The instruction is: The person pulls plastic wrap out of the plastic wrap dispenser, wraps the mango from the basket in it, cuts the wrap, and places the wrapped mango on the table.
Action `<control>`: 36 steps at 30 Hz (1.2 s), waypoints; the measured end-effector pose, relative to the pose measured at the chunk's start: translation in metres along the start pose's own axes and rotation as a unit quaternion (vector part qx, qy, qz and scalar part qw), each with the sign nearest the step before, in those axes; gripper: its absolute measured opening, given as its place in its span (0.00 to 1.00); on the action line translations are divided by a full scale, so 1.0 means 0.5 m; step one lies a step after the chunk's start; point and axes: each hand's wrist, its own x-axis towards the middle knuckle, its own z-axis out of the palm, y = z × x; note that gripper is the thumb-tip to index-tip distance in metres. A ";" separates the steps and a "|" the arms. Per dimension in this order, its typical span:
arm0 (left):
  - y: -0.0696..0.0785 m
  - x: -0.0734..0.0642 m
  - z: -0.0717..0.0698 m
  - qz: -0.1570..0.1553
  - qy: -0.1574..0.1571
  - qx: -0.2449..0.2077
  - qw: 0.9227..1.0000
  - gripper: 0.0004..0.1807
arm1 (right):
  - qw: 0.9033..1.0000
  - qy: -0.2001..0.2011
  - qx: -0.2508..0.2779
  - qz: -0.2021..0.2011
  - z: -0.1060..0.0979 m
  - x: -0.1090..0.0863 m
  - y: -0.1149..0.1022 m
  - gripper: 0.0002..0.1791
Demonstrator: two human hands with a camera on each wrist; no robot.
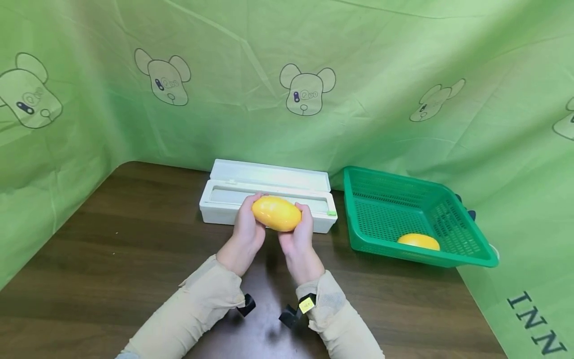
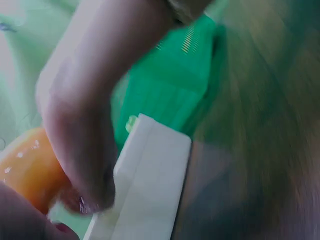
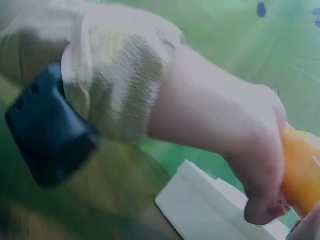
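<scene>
A glossy yellow mango [image 1: 276, 213] is held up in front of me, its long side running across. My left hand [image 1: 249, 227] grips its left end, and my right hand [image 1: 299, 232] grips the right end. Both thumbs and fingers curl round it. In the left wrist view the mango [image 2: 35, 165] shows shiny highlights between the hands. Small clear glints show by the fingertips, perhaps thin film. Just behind and below the hands, a white cling film dispenser [image 1: 217, 215] stands with its lid [image 1: 269, 174] raised. A green slider [image 1: 332, 213] sits at its right end.
To the right stands a green mesh basket [image 1: 358, 219] with another yellow mango [image 1: 419, 241] inside. The dark wooden table [image 1: 112, 259] is bounded by a green printed curtain [image 1: 242, 119] at the back and sides. A black camera mount sits at each wrist.
</scene>
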 end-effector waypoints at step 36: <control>0.029 -0.015 -0.036 -0.229 -0.126 -0.095 0.961 0.28 | 0.993 -0.082 0.009 0.082 0.001 -0.016 -0.059 0.27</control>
